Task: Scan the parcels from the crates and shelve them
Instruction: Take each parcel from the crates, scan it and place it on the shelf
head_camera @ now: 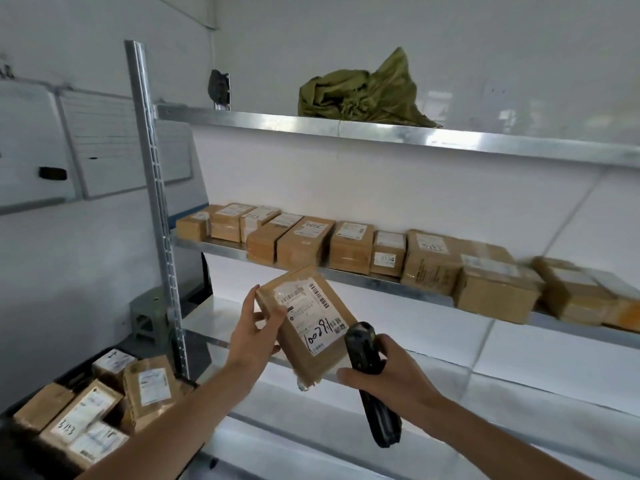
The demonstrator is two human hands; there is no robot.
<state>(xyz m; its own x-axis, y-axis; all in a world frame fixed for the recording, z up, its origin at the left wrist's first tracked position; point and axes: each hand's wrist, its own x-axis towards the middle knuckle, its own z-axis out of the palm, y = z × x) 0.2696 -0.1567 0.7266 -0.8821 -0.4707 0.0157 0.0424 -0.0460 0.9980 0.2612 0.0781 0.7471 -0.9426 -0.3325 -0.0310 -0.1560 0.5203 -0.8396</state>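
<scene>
My left hand point(254, 327) grips a small brown parcel point(308, 323) by its left edge and holds it tilted in front of the shelves. Its white label with barcodes and handwritten numbers faces me. My right hand point(384, 370) is wrapped around a black handheld scanner point(372, 386), whose head sits just below the label's right corner. A row of several labelled brown parcels point(349, 247) lies on the middle shelf point(381, 277). At the lower left a dark crate point(78, 377) holds several more parcels point(86, 410).
A green sack point(363, 95) lies on the top shelf point(415, 136). A slotted metal upright point(156, 202) stands at the rack's left end. A whiteboard point(104, 140) leans on the left wall. A small green stool point(152, 313) sits behind the upright. Lower shelves point(485, 372) run below my hands.
</scene>
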